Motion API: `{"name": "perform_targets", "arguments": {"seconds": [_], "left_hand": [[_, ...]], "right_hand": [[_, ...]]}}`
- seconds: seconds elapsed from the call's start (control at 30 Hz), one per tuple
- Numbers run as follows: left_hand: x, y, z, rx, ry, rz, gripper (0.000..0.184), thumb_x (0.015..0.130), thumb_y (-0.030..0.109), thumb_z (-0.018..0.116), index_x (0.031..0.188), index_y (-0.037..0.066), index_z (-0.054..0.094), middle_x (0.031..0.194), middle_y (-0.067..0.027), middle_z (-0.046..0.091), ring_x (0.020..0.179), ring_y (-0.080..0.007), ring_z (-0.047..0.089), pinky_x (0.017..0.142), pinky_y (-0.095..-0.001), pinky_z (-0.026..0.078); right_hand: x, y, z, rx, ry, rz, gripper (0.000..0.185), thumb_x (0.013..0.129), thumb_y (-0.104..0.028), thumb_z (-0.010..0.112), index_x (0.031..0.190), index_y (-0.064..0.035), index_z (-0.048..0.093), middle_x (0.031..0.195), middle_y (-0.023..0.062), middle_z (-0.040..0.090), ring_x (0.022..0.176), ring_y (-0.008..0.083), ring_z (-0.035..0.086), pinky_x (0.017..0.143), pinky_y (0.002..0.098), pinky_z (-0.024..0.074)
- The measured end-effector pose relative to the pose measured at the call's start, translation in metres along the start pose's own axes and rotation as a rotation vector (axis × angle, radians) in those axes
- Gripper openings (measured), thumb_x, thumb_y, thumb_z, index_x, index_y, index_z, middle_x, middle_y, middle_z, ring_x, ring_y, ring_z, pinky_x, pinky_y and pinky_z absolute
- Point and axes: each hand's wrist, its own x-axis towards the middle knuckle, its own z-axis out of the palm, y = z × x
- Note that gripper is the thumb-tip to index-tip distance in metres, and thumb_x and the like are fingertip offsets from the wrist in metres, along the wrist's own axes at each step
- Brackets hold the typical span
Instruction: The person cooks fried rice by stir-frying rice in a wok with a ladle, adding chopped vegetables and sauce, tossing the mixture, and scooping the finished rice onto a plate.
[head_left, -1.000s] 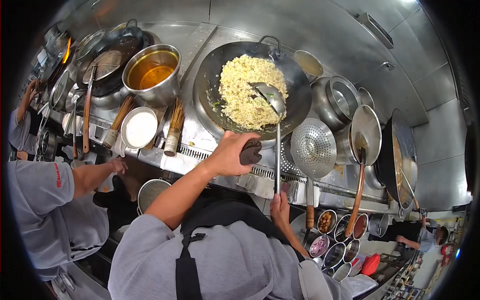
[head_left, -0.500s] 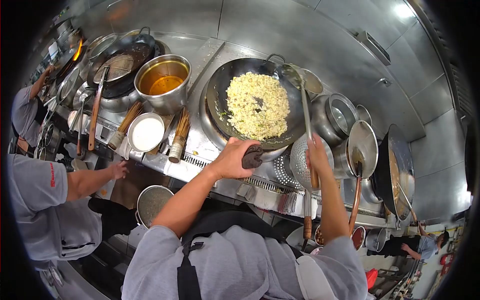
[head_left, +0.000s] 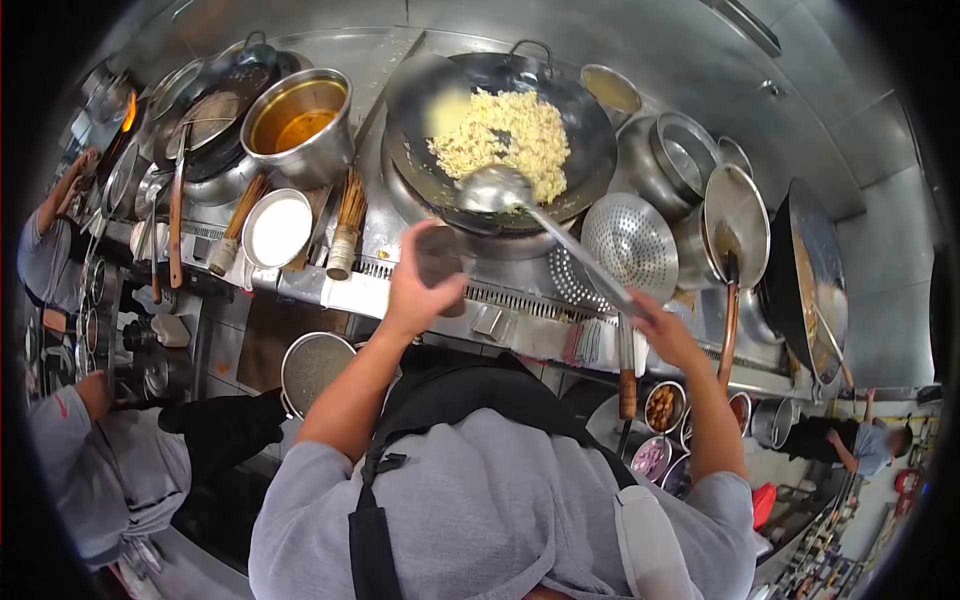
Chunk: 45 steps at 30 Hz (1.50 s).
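Note:
My right hand (head_left: 660, 328) grips the long handle of a ladle (head_left: 497, 190), whose metal bowl lies at the near side of the wok (head_left: 588, 165). Pale yellow, rice-like fried food (head_left: 520, 130) is heaped inside, with a blurred patch at its left that I cannot make out. Near the wok's front rim, my left hand (head_left: 415, 290) has thumb and fingers around a folded dark cloth (head_left: 440, 258). The hand and cloth are smeared by motion. Whether the cloth touches the rim is unclear.
A perforated skimmer (head_left: 632, 245) lies right of the wok, beside a strainer (head_left: 738, 215) over a pot. Left are a pot of orange liquid (head_left: 335, 95), bamboo brushes (head_left: 349, 215) and a white-filled bowl (head_left: 278, 228). A co-worker's body (head_left: 130, 465) is close at left.
The ladle has swung from the wok's far right to its near side as my right hand moved down. My left hand and cloth shifted left. The co-worker at left drew an arm back.

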Motion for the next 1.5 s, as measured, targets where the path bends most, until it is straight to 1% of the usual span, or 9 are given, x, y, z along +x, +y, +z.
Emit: {"name": "perform_targets", "arguments": {"seconds": [0.1, 0.3, 0.4, 0.73, 0.83, 0.9, 1.03, 1.27, 1.5], "left_hand": [[-0.006, -0.005, -0.022, -0.667, 0.099, -0.57, 0.042, 0.081, 0.02, 0.066, 0.116, 0.003, 0.052, 0.095, -0.0147, 0.064, 0.082, -0.0265, 0.066, 0.075, -0.0404, 0.056], [0.052, -0.012, -0.016, -0.712, -0.042, -1.006, 0.042, 0.085, 0.046, 0.061, 0.104, 0.008, 0.058, 0.09, -0.0117, 0.065, 0.083, -0.027, 0.064, 0.071, -0.046, 0.054], [0.086, -0.041, 0.0, -0.702, -0.119, -1.142, 0.04, 0.085, 0.047, 0.062, 0.099, 0.01, 0.06, 0.09, -0.0107, 0.064, 0.086, -0.0267, 0.063, 0.075, -0.048, 0.053], [0.073, -0.086, 0.048, -0.921, 0.053, -1.001, 0.022, 0.081, 0.025, 0.064, 0.095, 0.009, 0.06, 0.099, -0.0139, 0.065, 0.091, -0.0297, 0.061, 0.083, -0.0466, 0.049], [0.008, -0.031, 0.02, -0.979, 0.093, -0.983, 0.026, 0.077, 0.018, 0.062, 0.102, 0.014, 0.057, 0.097, -0.007, 0.063, 0.086, -0.0232, 0.063, 0.072, -0.0445, 0.049], [-0.022, 0.014, -0.001, -0.922, -0.028, -0.982, 0.023, 0.075, 0.02, 0.064, 0.097, 0.017, 0.058, 0.097, -0.0053, 0.063, 0.088, -0.0221, 0.062, 0.073, -0.0441, 0.048], [0.052, -0.024, 0.028, -0.889, 0.121, -1.081, 0.023, 0.079, 0.02, 0.066, 0.099, 0.01, 0.059, 0.098, -0.0109, 0.064, 0.088, -0.0247, 0.063, 0.081, -0.0444, 0.049], [-0.027, -0.009, -0.001, -0.817, -0.017, -0.896, 0.021, 0.079, 0.022, 0.065, 0.096, 0.012, 0.061, 0.091, -0.0088, 0.065, 0.085, -0.025, 0.063, 0.074, -0.0439, 0.05], [0.036, 0.055, 0.004, -0.738, 0.019, -1.13, 0.013, 0.079, 0.021, 0.062, 0.089, 0.013, 0.06, 0.089, -0.0079, 0.065, 0.086, -0.0233, 0.062, 0.078, -0.0439, 0.049]], "right_hand": [[-0.023, -0.032, -0.056, -0.635, -0.004, 0.39, 0.047, 0.096, -0.023, 0.059, 0.141, -0.0269, 0.045, 0.102, 0.0152, 0.069, 0.087, 0.034, 0.069, 0.066, 0.0402, 0.0529], [-0.006, -0.04, 0.033, 0.121, 0.38, 0.587, 0.047, 0.099, -0.028, 0.053, 0.144, -0.0211, 0.041, 0.097, 0.0201, 0.066, 0.081, 0.038, 0.068, 0.076, 0.042, 0.0539], [0.031, -0.066, 0.105, 0.135, 0.626, 0.222, 0.048, 0.1, -0.029, 0.051, 0.143, -0.0129, 0.038, 0.097, 0.0237, 0.066, 0.087, 0.0421, 0.066, 0.08, 0.0457, 0.0512], [0.008, -0.168, 0.094, 0.658, -0.26, 0.72, 0.044, 0.1, -0.03, 0.049, 0.137, -0.0106, 0.034, 0.088, 0.0244, 0.063, 0.081, 0.0439, 0.064, 0.074, 0.0491, 0.0489], [-0.045, -0.178, 0.058, 0.421, -0.057, 0.191, 0.053, 0.099, -0.029, 0.053, 0.143, -0.0106, 0.03, 0.102, 0.0217, 0.063, 0.091, 0.035, 0.066, 0.079, 0.0449, 0.0495], [-0.044, -0.212, -0.01, 0.723, -0.424, 0.667, 0.058, 0.099, -0.028, 0.054, 0.149, -0.0125, 0.029, 0.098, 0.0153, 0.063, 0.086, 0.0264, 0.064, 0.077, 0.0402, 0.0512], [-0.037, -0.16, -0.01, 0.512, -0.385, 0.548, 0.06, 0.097, -0.03, 0.055, 0.15, -0.0161, 0.031, 0.084, 0.0101, 0.062, 0.07, 0.0181, 0.061, 0.066, 0.0351, 0.0524], [0.057, -0.141, 0.029, 0.386, -0.033, 0.446, 0.067, 0.093, -0.025, 0.057, 0.151, -0.0161, 0.024, 0.093, 0.0225, 0.066, 0.086, 0.0404, 0.066, 0.082, 0.0471, 0.0496], [-0.016, -0.212, -0.075, 0.682, -0.446, 0.559, 0.066, 0.091, -0.014, 0.059, 0.15, -0.0175, 0.03, 0.09, 0.0087, 0.06, 0.06, 0.0119, 0.052, 0.058, 0.0299, 0.048]]}}
